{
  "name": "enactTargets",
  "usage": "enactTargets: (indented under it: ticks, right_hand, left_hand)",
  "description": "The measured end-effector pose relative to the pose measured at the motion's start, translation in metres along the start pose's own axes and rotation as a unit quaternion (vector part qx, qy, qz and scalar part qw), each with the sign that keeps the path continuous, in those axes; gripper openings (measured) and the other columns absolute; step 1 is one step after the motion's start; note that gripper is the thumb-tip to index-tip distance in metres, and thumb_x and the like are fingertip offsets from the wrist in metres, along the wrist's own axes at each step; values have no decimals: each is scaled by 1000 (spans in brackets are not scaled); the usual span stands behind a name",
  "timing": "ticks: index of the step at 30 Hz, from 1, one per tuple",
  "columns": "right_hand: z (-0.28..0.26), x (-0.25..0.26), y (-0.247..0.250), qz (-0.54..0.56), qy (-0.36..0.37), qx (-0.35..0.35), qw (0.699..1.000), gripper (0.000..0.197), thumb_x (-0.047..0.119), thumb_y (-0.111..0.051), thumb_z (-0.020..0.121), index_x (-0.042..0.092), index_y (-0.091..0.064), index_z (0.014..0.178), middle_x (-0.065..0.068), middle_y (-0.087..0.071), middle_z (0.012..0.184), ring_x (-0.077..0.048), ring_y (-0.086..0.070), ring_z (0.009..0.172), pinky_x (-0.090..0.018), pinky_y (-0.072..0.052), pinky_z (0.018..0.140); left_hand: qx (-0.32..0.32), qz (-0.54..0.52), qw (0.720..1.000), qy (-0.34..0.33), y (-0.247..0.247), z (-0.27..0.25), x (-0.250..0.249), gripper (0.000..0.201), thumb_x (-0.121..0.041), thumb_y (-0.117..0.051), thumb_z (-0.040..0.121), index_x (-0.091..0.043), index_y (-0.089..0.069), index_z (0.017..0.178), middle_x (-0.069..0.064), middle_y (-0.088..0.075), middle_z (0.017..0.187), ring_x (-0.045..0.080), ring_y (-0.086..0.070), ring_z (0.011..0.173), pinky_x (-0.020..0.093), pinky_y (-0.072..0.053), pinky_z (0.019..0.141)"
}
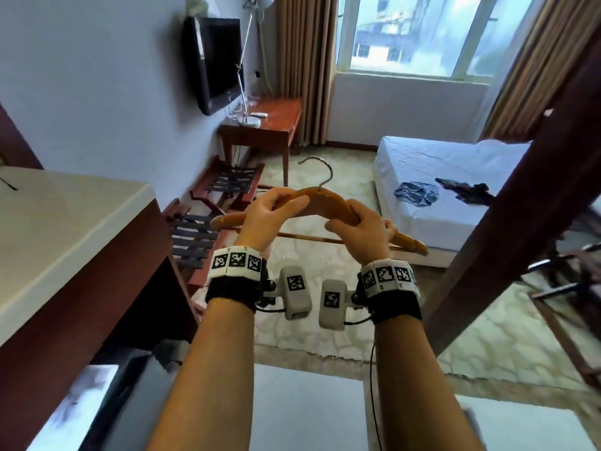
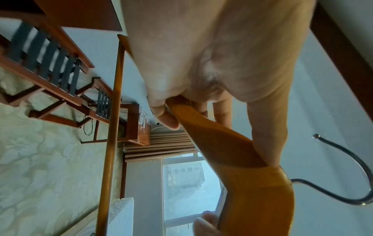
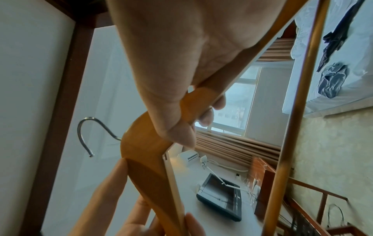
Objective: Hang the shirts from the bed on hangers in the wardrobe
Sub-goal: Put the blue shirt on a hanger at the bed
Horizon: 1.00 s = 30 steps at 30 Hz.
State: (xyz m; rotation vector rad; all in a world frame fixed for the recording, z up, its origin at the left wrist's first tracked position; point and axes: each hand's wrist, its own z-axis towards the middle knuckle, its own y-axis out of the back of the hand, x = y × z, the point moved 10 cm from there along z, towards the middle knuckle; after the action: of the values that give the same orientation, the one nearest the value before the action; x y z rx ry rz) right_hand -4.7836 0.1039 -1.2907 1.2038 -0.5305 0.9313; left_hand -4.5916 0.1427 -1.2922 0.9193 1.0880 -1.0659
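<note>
Both hands hold a wooden hanger (image 1: pixel 320 203) level in front of me, its metal hook (image 1: pixel 320 169) pointing up and away. My left hand (image 1: pixel 271 211) pinches the left shoulder of the hanger (image 2: pixel 212 137) between thumb and fingers. My right hand (image 1: pixel 359 227) grips the right shoulder of the hanger (image 3: pixel 145 140). On the white bed (image 1: pixel 422 161) at the right lie a crumpled blue shirt (image 1: pixel 416 193) and a dark shirt (image 1: pixel 468 192); the blue shirt (image 3: pixel 331 79) and dark shirt (image 3: pixel 335 39) also show in the right wrist view.
A dark wooden wardrobe post (image 1: pixel 520 196) slants across the right. A white-topped cabinet (image 1: pixel 65 229) stands at the left, two luggage racks (image 1: pixel 224 187) beyond it. A wall television (image 1: pixel 214 63), a wooden desk (image 1: pixel 263 125) and a curtained window (image 1: pixel 413 34) are farther off. Pale carpet (image 1: pixel 341 271) lies below.
</note>
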Motion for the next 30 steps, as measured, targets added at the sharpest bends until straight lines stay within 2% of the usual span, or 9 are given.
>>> enactTargets:
  ticks: [4,5,7,9,12,18,22,26,30]
  right_hand:
    - [71,-18,-5,7,-7,-23,1000,23,36,-75,75,38,-53,67,17,-53,62,-4,-51,70,-36,-28,86]
    - [88,-28,-6,17,-18,-29,999,23,35,-76,74,39,-54,67,17,-54,60,-1,-50,68,-37,-33,87]
    - [120,-43,-7,20,-34,-43,998,14,45,-72,67,44,-58,69,22,-57,60,-1,-52,68,-53,-42,96]
    - [154,-65,-11,14,-46,-51,998,15,56,-64,60,50,-59,72,25,-57,60,-7,-56,72,-64,-40,98]
    - [210,-98,-14,9,-55,-63,996,19,60,-60,57,50,-59,74,19,-57,61,-13,-58,75,-66,-40,97]
    - [346,-161,-13,0,-62,-75,995,19,57,-63,60,43,-59,72,14,-59,67,-19,-60,83,-60,-38,97]
    - [451,-188,-11,-28,-64,-80,994,17,48,-70,71,37,-59,76,12,-64,76,-19,-60,93,-54,-24,106]
    - [535,-203,-16,-17,-57,-78,995,23,52,-69,66,36,-62,82,11,-66,76,-19,-62,89,-59,-31,103]
    - [604,-223,-16,-78,-60,-81,992,18,43,-72,77,30,-66,89,9,-68,84,-16,-58,96,-42,-20,95]
  left_hand:
    - [49,-26,998,1,-23,88,17,33,-39,-73,83,-16,-68,106,5,-69,100,23,-65,100,39,-50,94]
    - [57,-36,998,2,-30,108,23,37,-43,-75,78,-17,-68,104,8,-70,102,28,-65,103,41,-50,95]
    - [69,-45,997,6,-43,147,35,38,-48,-77,72,-22,-69,99,11,-69,103,31,-64,106,44,-49,98]
    - [81,-46,996,12,-59,187,51,35,-50,-78,68,-27,-69,94,6,-69,98,25,-65,100,42,-48,97]
    - [101,-42,994,25,-87,248,77,33,-52,-77,66,-31,-68,91,0,-68,95,18,-62,97,39,-46,93]
    - [118,-39,992,30,-143,382,111,38,-55,-74,65,-30,-67,93,0,-67,97,17,-62,98,36,-45,88]
    - [110,-44,992,34,-166,479,114,42,-57,-74,63,-30,-66,93,-1,-67,99,17,-60,100,33,-43,87]
    - [109,-60,992,38,-180,559,124,40,-58,-72,63,-31,-65,91,-2,-67,99,16,-60,101,32,-41,84]
    - [103,-81,990,45,-198,633,146,40,-57,-73,62,-30,-64,90,-5,-66,94,12,-59,95,30,-39,80]
